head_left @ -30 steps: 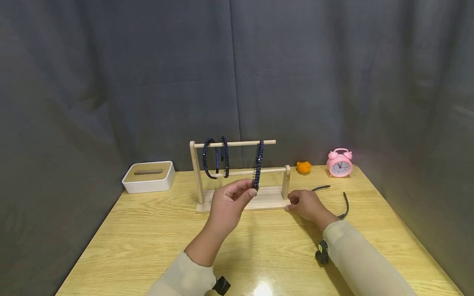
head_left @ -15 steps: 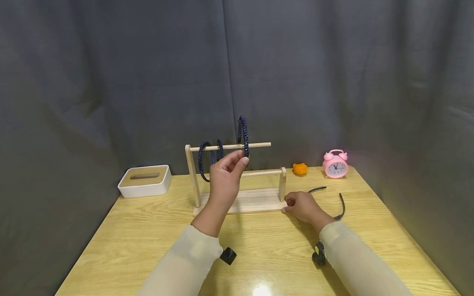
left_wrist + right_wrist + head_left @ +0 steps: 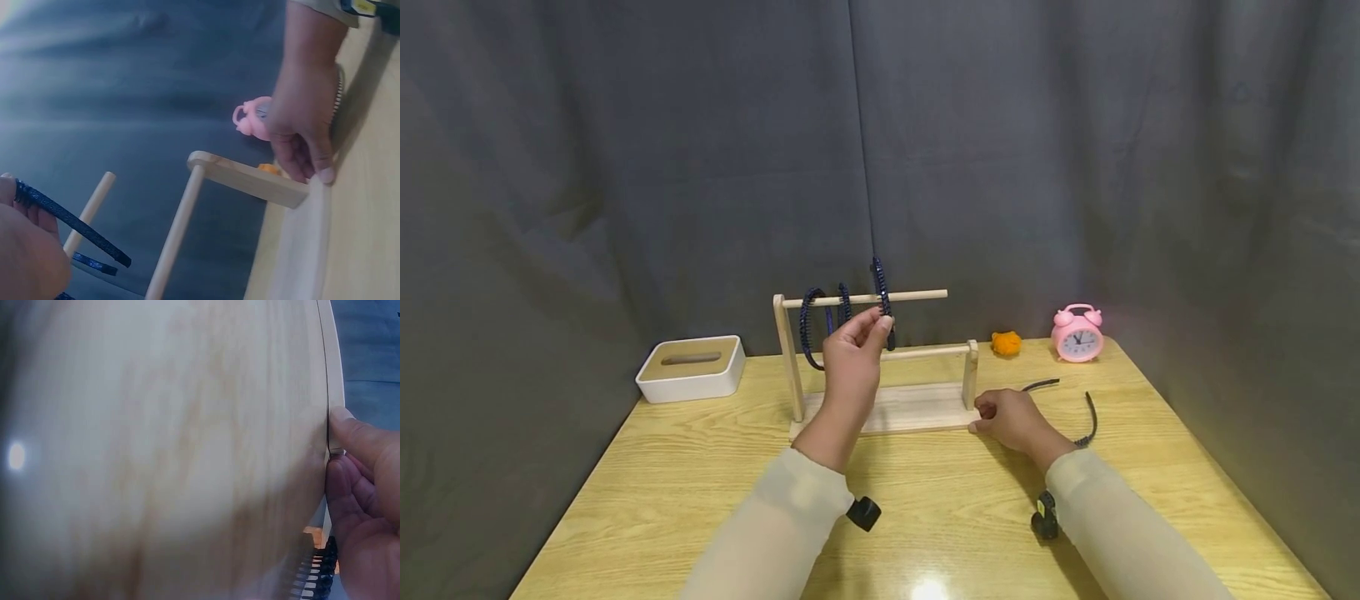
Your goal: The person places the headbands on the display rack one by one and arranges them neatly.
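Observation:
My left hand (image 3: pixel 853 358) pinches a dark blue toothed headband (image 3: pixel 881 275) between thumb and fingertips. The headband's arch stands above the upper rod (image 3: pixel 921 295) of a wooden rack (image 3: pixel 917 408), and one end reaches below it. In the left wrist view, this headband (image 3: pixel 81 228) slants down from the fingers. Two similar headbands hang on the same rod to the left, one (image 3: pixel 806 329) near the post and another (image 3: pixel 844 298) partly behind my left hand. My right hand (image 3: pixel 1015 418) grips the right end of the rack's base, thumb at its front corner.
Another dark headband (image 3: pixel 1092 417) lies on the table (image 3: pixel 925 517), partly hidden by my right hand. A white tissue box (image 3: pixel 692 383) stands at the back left. Toward the back right are an orange object (image 3: pixel 1006 343) and a pink alarm clock (image 3: pixel 1077 337). A grey curtain (image 3: pixel 1000 150) hangs behind.
My left hand has lifted the headband and carried it left to the upper rod, then lowered it a little there. The right hand keeps its hold on the rack's base.

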`<state>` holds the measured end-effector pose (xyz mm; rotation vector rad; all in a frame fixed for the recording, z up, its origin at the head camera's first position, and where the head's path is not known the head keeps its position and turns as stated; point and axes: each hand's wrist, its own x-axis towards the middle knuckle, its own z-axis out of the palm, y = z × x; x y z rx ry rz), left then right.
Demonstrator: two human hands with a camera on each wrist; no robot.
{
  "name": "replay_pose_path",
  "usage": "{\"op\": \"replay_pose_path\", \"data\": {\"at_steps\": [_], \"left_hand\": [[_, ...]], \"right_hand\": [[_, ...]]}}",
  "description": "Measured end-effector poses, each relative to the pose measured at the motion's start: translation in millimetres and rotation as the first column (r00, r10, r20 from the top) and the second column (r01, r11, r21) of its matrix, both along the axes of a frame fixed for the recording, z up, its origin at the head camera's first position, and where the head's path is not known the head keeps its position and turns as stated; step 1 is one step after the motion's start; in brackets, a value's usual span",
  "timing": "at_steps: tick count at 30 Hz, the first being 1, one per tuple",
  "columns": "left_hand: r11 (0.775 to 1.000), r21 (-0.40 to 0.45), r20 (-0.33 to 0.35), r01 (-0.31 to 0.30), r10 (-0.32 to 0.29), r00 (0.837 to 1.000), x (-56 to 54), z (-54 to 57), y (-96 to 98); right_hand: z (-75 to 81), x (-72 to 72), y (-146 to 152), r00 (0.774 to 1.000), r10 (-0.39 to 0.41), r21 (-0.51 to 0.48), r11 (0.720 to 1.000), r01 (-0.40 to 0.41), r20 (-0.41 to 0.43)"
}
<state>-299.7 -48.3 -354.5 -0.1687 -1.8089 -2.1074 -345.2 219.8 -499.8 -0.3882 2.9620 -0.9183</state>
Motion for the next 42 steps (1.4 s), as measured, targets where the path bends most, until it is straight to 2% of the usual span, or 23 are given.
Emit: {"op": "replay_pose_path", "data": {"at_steps": [9,14,17,24,28,32,36,42], "left_hand": [[1.0,-0.024,0.057,-0.009,0.01,0.998,-0.6,-18.0,5.2],[0.997,-0.067,0.077,-0.039,0.044,0.996,-2.4,-28.5,7.9],[0.996,-0.079,0.078,-0.05,0.056,0.995,-5.9,-34.8,10.9],[0.997,-0.066,0.066,-0.039,0.043,0.997,-11.9,-45.0,16.7],[0.996,-0.069,0.088,-0.064,0.07,0.994,-15.1,-45.9,16.9],[0.997,-0.055,0.114,-0.062,0.068,0.991,-18.5,-42.8,17.3],[0.999,-0.015,0.13,-0.044,0.045,0.99,-21.8,-38.2,19.1],[0.997,0.048,0.141,-0.061,0.054,0.989,-28.4,-33.1,20.7]], "right_hand": [[1.5,0.1,1,1.0,-0.003,0.009,1.0,0.004,-0.01],[0.1,1.0,1,1.0,-0.004,0.012,1.0,0.004,-0.004],[-1.3,1.1,0,1.0,-0.002,0.012,1.0,0.002,-0.003],[0.1,2.2,0,1.0,-0.008,0.015,1.0,0.009,-0.01],[4.0,4.3,0,1.0,-0.002,0.009,1.0,0.002,-0.007],[5.6,5.7,-1,1.0,-0.008,-0.002,1.0,0.008,-0.003],[4.9,5.1,-1,1.0,-0.005,-0.006,1.0,0.005,-0.004],[3.3,3.3,-2,1.0,-0.006,-0.006,1.0,0.007,0.002]]}}
